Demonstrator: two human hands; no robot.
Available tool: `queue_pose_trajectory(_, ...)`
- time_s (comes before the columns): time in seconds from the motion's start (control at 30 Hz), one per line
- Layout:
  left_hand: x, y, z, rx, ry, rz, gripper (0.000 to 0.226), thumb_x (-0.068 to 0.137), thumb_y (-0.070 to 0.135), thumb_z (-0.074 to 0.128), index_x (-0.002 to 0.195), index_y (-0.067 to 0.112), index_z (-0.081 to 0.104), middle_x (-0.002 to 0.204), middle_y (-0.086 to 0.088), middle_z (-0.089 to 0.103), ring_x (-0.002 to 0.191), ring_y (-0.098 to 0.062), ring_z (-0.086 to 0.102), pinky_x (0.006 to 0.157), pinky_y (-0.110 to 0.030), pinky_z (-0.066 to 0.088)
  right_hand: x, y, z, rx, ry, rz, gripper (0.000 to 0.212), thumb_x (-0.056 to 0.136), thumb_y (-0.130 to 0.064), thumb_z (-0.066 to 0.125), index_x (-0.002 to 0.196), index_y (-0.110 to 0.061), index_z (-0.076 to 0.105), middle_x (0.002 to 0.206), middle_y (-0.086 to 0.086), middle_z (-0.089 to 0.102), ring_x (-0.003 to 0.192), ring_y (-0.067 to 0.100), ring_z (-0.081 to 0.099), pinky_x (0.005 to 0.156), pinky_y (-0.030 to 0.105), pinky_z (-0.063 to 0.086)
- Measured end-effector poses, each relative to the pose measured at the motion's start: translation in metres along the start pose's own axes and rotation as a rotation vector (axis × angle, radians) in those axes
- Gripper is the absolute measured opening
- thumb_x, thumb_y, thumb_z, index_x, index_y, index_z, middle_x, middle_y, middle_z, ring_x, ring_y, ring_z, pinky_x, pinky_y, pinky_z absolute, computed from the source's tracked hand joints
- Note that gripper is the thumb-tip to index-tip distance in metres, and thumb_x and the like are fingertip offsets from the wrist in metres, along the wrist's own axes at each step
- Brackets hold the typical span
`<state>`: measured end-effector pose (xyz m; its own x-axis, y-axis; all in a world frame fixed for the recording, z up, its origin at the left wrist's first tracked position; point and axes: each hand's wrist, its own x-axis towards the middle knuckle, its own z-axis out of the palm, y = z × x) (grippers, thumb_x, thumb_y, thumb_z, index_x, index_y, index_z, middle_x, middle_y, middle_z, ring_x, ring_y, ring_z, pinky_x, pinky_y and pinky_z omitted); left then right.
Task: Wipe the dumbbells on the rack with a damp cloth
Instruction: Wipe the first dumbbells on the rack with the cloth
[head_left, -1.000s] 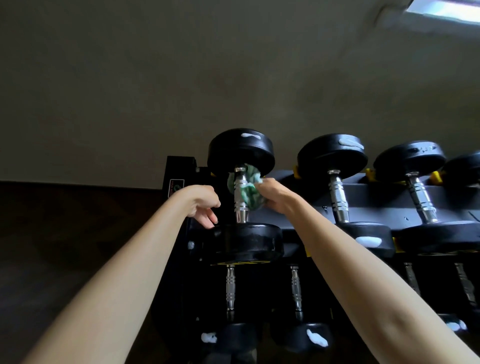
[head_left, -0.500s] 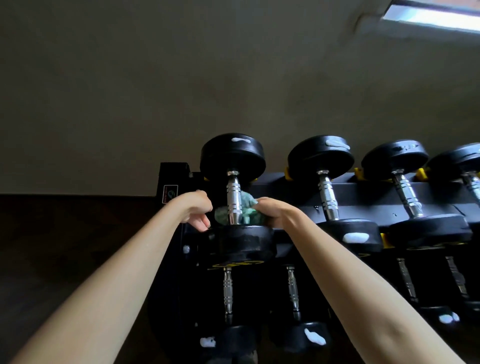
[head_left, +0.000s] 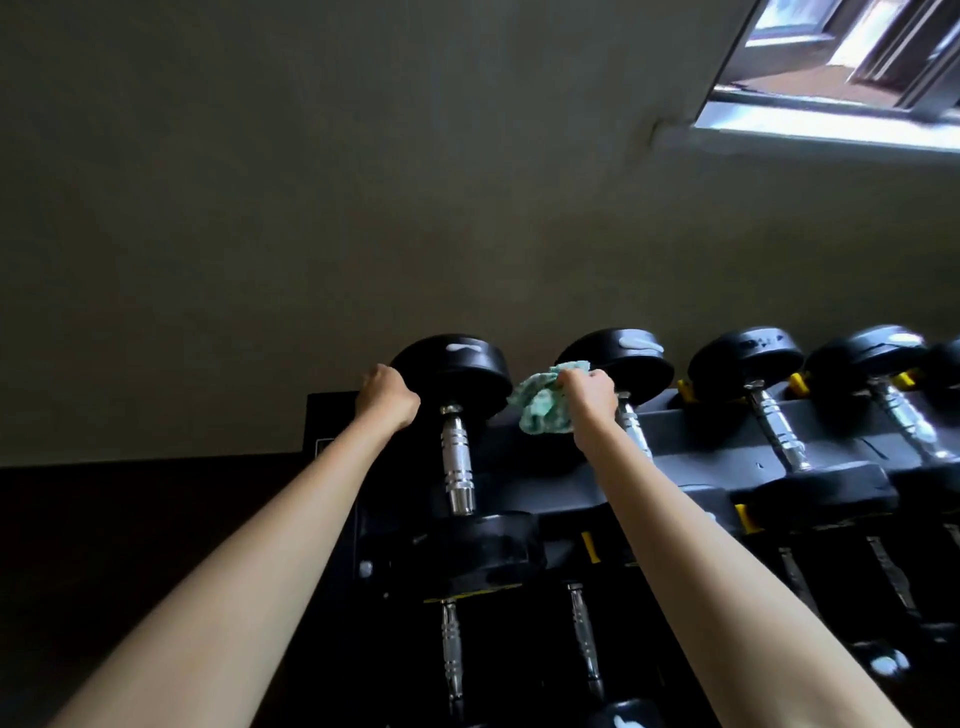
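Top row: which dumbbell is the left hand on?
The leftmost dumbbell, end of the rack: the left hand grips its far head. The right hand holds the cloth by the second dumbbell.

A crumpled green cloth (head_left: 540, 408) is between two black dumbbells (head_left: 457, 457) on the rack (head_left: 701, 441).

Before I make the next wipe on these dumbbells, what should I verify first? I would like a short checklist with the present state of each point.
1. Grip: ok, the cloth is bunched in the right hand.
2. Steadying: ok, the left hand grips the far head of the leftmost dumbbell.
3. Seating: ok, the leftmost dumbbell lies in its place on the rack.
4. Contact with a head: cannot tell; the cloth sits between the far heads of the leftmost dumbbell and the second dumbbell.
5. Dampness of the cloth: cannot tell.
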<state>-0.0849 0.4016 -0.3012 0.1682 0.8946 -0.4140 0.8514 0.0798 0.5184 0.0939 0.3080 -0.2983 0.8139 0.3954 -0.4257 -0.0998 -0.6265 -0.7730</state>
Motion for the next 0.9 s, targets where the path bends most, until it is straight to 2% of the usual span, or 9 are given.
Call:
queue_pose_trajectory(0.1,0.010,-0.006,0.005,-0.095,0.063,-0.042,0.046,0.087,0.005,0.054,0.130,-0.004,0.039,0.131,-0.020,0.050,0.117,-0.037,0.052,0.095,-0.039,0.043,0.008,-0.007,0.019,-0.061,-0.060,-0.049,0.030,0.088,-0.019,0.053,0.114,-0.003,0.057,0.102,0.013,0.058,0.109,0.031,0.055,0.076,0.026,0.037)
queue_pose_trajectory(0.17,0.014,-0.011,0.008,-0.170,0.110,-0.031,0.050,0.086,0.004,0.058,0.131,-0.002,0.038,0.128,-0.019,0.052,0.115,-0.036,0.053,0.094,-0.039,0.044,0.012,-0.007,0.034,-0.065,-0.101,-0.081,0.027,0.090,-0.015,0.046,0.112,-0.004,0.059,0.101,0.013,0.059,0.106,0.030,0.056,0.079,0.029,0.039)
queue_pose_trajectory(0.3,0.024,-0.018,0.008,-0.214,0.123,0.059,0.032,0.079,0.000,0.067,0.110,0.001,0.063,0.108,-0.017,0.066,0.103,-0.032,0.062,0.082,-0.033,0.046,0.032,0.007,0.058,-0.034,-0.245,-0.079,0.025,0.087,-0.005,0.041,0.069,-0.013,0.057,0.074,0.007,0.055,0.081,0.024,0.052,0.064,0.031,0.039)
queue_pose_trajectory(0.43,0.031,-0.019,0.004,-0.167,0.107,0.053,0.025,0.074,0.007,0.073,0.098,0.001,0.070,0.097,-0.015,0.067,0.105,-0.030,0.059,0.078,-0.030,0.046,0.015,-0.013,0.046,-0.118,-0.180,-0.209,0.032,0.087,-0.002,0.039,0.057,-0.014,0.042,0.062,0.001,0.047,0.064,0.015,0.044,0.054,0.024,0.033)
queue_pose_trajectory(0.5,0.032,-0.020,0.003,-0.149,0.104,0.053,0.030,0.074,0.010,0.074,0.103,0.002,0.070,0.106,-0.016,0.067,0.110,-0.028,0.058,0.087,-0.032,0.046,0.005,-0.023,0.044,-0.167,-0.149,-0.314,0.030,0.088,-0.002,0.038,0.061,-0.012,0.043,0.061,0.001,0.044,0.067,0.017,0.041,0.058,0.029,0.030)
queue_pose_trajectory(0.63,0.030,-0.023,0.001,-0.165,0.098,0.079,0.041,0.073,0.008,0.074,0.114,0.005,0.067,0.113,-0.014,0.067,0.116,-0.028,0.056,0.094,-0.033,0.044,-0.019,-0.041,0.050,-0.236,-0.184,-0.495,0.025,0.089,-0.002,0.038,0.086,-0.010,0.062,0.080,0.012,0.058,0.082,0.027,0.050,0.068,0.031,0.033)
queue_pose_trajectory(0.73,0.024,-0.026,-0.001,-0.169,0.080,0.100,0.041,0.072,0.000,0.069,0.112,0.008,0.068,0.107,-0.014,0.069,0.111,-0.028,0.059,0.080,-0.027,0.044,-0.036,-0.048,0.056,-0.288,-0.214,-0.583,0.039,0.092,-0.004,0.038,0.121,-0.014,0.062,0.114,0.015,0.064,0.110,0.031,0.051,0.083,0.029,0.036)
queue_pose_trajectory(0.8,0.019,-0.026,-0.003,-0.183,0.035,0.092,0.041,0.072,-0.006,0.067,0.111,0.006,0.067,0.106,-0.015,0.069,0.106,-0.027,0.061,0.071,-0.022,0.038,-0.039,-0.049,0.059,-0.303,-0.226,-0.610,0.040,0.093,-0.005,0.038,0.124,-0.016,0.061,0.119,0.015,0.062,0.115,0.032,0.049,0.085,0.028,0.035)
queue_pose_trajectory(0.9,0.018,-0.030,-0.004,-0.266,-0.019,0.076,0.039,0.065,-0.014,0.064,0.103,-0.003,0.065,0.109,-0.022,0.066,0.105,-0.032,0.060,0.070,-0.024,0.039,-0.046,-0.051,0.063,-0.342,-0.269,-0.653,0.042,0.092,-0.005,0.038,0.125,-0.018,0.060,0.121,0.014,0.061,0.115,0.032,0.050,0.087,0.029,0.037)
